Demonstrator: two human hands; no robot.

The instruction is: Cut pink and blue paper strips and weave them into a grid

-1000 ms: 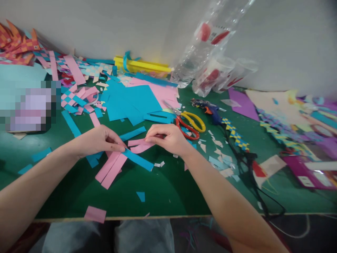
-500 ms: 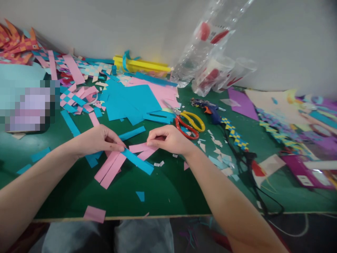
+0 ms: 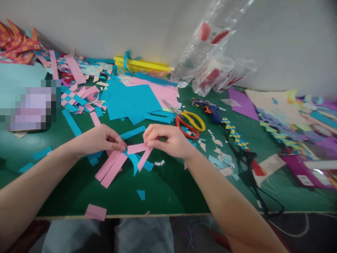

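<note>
My left hand (image 3: 112,142) pinches a bundle of crossed paper strips between thumb and fingertips. Two pink paper strips (image 3: 112,170) hang from it toward me, and blue paper strips (image 3: 134,161) stick out to the right. My right hand (image 3: 165,138) is closed on a folded pink paper strip (image 3: 136,148), whose two ends spread left and downward across the blue strips. Where the strips cross is partly hidden by my left fingertips. Behind my hands, another blue strip (image 3: 132,132) lies on the green table (image 3: 163,195).
Scissors (image 3: 188,123) with red and yellow handles lie behind my right hand. A glue gun (image 3: 207,109) with its black cord is farther right. Blue paper sheets (image 3: 131,102), woven paper pieces (image 3: 73,98), scraps and plastic-wrapped cups (image 3: 214,73) stand or lie toward the wall.
My right hand has shifted slightly left with the folded pink strip, whose lower end now points down over the blue strips. A second blue strip end now curls downward. My left hand barely moved.
</note>
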